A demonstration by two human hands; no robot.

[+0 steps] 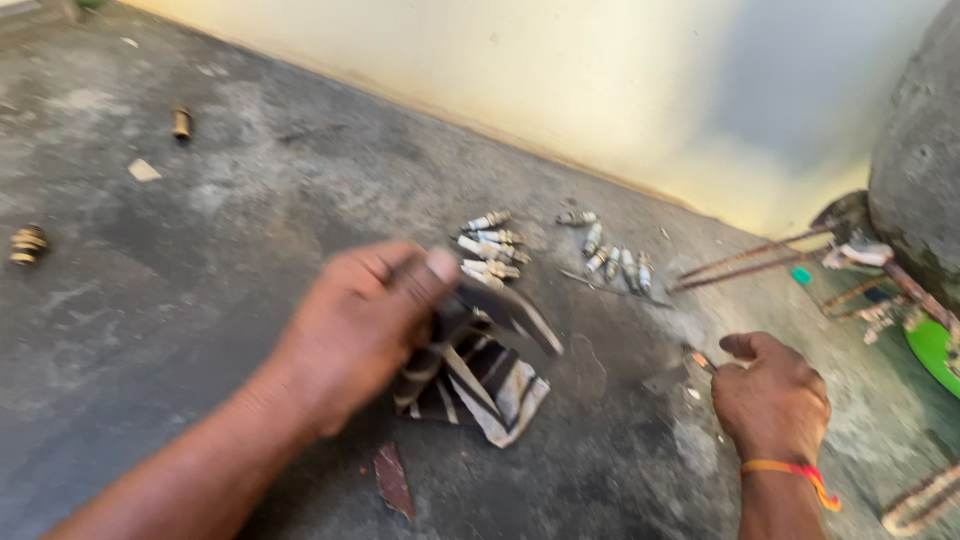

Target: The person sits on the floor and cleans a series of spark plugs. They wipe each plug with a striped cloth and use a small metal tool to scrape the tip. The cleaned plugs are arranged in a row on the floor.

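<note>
The left hand [365, 325] sits near the middle of the view, blurred by motion, fingers curled shut around a dark striped rag [480, 375] that hangs down and bunches on the concrete floor [150, 320] at about 5 o'clock from the knuckles. The thumb presses over the top fold of the cloth.

At 4 o'clock from centre, the right hand [772, 398] rests low over the floor, closed into a loose fist. It pinches a small slim object with an orange tip [700, 359] that pokes out toward 10 o'clock; it is too small and blurred to name, possibly a thin tool. An orange and red thread band [795, 470] circles that wrist.

Just beyond the left thumb, at 12 to 1 o'clock, lies a cluster of spark plugs [490, 245], with a second group of spark plugs [612, 255] well to its right, at 11 o'clock from the right hand. Rusty rods [750, 258] slant in from 2 o'clock near a grey rounded mass [915, 150]. Two brass fittings [28, 243] lie far out at 9 and 10 o'clock, and a reddish shard [393, 480] lies at 6 o'clock below the rag.
</note>
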